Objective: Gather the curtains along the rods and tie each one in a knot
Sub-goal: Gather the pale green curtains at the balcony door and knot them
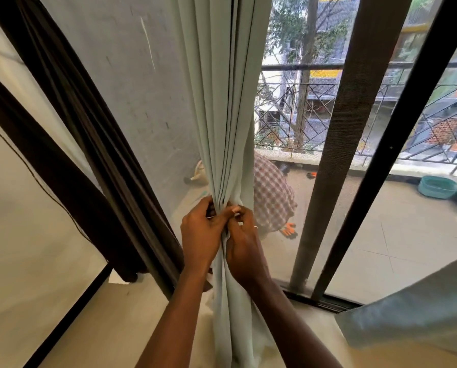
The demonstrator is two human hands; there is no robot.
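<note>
Pale green curtain (216, 102) hangs bunched in tight folds against the window screen (142, 88). Left grip (200, 235) and right grip (244, 248) sit side by side, touching, fingers curled round the gathered folds, both holding cloth. Dark brown curtain (76, 115) hangs to the left. Teal basin (438, 187) sits outside on the balcony floor.

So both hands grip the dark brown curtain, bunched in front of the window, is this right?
No. The head view shows the left hand and the right hand gripping the pale green curtain, bunched in front of the window. The dark brown curtain hangs untouched at the left.
</note>
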